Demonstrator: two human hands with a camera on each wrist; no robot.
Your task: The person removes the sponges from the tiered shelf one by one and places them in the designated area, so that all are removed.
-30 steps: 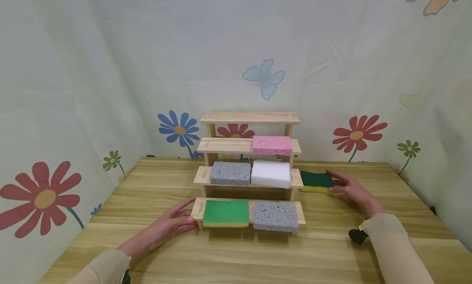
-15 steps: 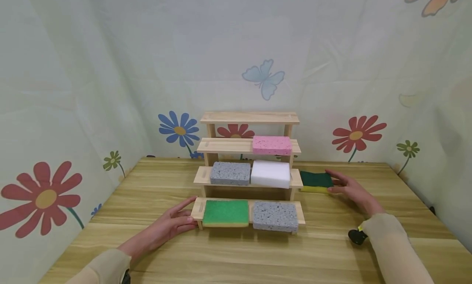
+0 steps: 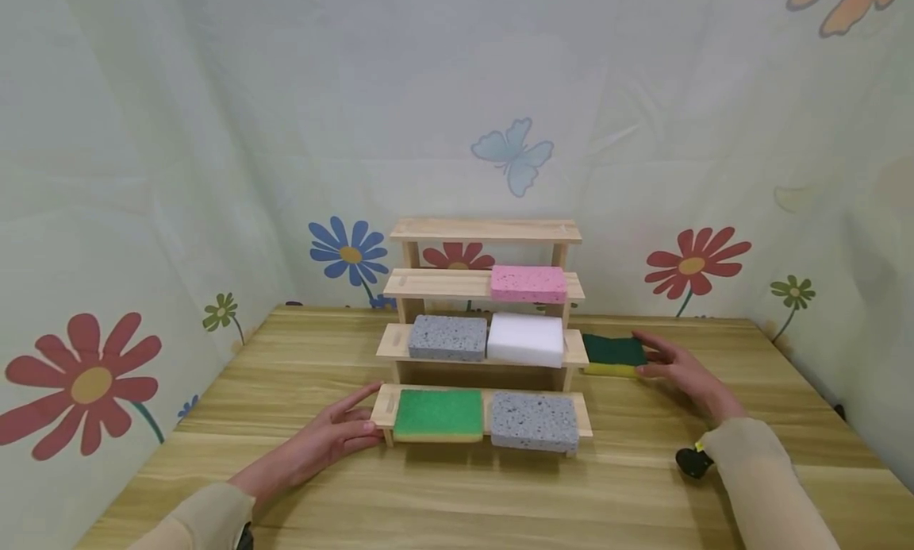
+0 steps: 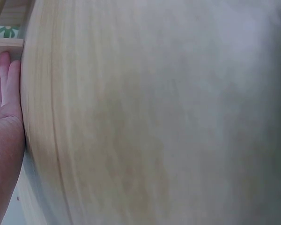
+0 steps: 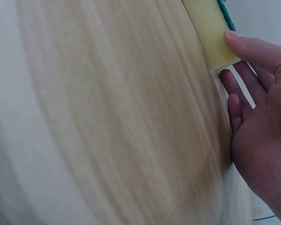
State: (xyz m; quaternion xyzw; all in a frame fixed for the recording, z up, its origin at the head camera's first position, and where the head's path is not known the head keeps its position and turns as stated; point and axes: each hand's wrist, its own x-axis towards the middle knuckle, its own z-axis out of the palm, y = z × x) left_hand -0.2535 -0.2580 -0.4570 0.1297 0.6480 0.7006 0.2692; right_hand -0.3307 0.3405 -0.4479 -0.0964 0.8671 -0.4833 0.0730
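A stepped wooden display rack (image 3: pixel 485 231) stands mid-table in the head view. Against the left end of its lowest board, my left hand (image 3: pixel 332 435) rests with fairly straight fingers; the left wrist view shows its fingertips (image 4: pixel 13 70) right at the board's end. Beyond the rack's right side lies a dark green and yellow scouring sponge (image 3: pixel 612 353). My right hand (image 3: pixel 685 374) grips that sponge by its right end, thumb on the near side and fingers toward the back. In the right wrist view, the thumb (image 5: pixel 253 49) touches the yellow foam.
On the lowest board sit a bright green scouring sponge (image 3: pixel 439 414) and a speckled grey block (image 3: pixel 534 421). Above them are another grey block (image 3: pixel 447 337) and a white block (image 3: pixel 525 339). A pink speckled block (image 3: pixel 528 283) lies one board higher. A flowered curtain (image 3: pixel 428 74) surrounds the wooden table (image 3: pixel 307 351).
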